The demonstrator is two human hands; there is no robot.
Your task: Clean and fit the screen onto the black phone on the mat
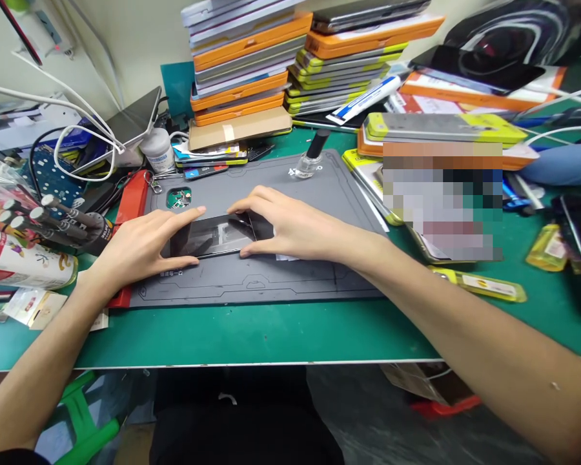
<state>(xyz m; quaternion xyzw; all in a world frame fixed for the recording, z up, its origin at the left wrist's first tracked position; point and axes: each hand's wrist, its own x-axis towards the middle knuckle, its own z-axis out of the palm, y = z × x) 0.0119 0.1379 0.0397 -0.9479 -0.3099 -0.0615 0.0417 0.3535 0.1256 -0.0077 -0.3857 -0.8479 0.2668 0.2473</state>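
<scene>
A black phone (pixel 213 236) lies flat, screen up, on the grey work mat (pixel 271 284) in the middle of the green desk. My left hand (pixel 140 245) grips its left end, thumb at the near edge and forefinger at the far edge. At the phone's right end my right hand (pixel 290 226) pinches it the same way, fingertips resting on the glass. A small white scrap peeks out under my right palm.
A small dark-capped bottle (pixel 312 158) stands at the mat's far edge. Stacks of orange and yellow boxes (pixel 244 64) rise behind. Screwdrivers in a holder (pixel 53 216) and a can (pixel 19 261) sit at the left. Yellow cases (pixel 484 284) and a blurred patch lie right.
</scene>
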